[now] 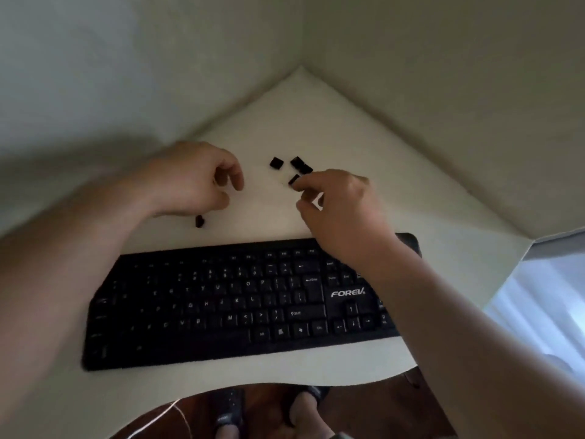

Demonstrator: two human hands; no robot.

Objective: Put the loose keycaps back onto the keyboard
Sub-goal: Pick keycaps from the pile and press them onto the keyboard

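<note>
1. Head view is showing my right hand [338, 204] reaching past the far edge of the black keyboard [221, 305], its thumb and forefinger pinching one loose keycap [293, 179].
2. My left hand [196, 179] is hovering over the white desk [316, 115] to the left, its fingers loosely curled; I cannot tell whether it is holding anything.
3. Three more keycaps are lying on the desk beyond my right fingertips: a single keycap [276, 162] and a touching pair [300, 165] just to its right.
4. Another stray keycap [199, 221] is sitting near my left wrist, between that hand and the keyboard.
5. I am seeing the keyboard lying flat along the near edge of the desk, my right forearm crossing its far right corner.
6. My feet in sandals [313, 394] are showing below the desk on a dark wooden floor [395, 407].
</note>
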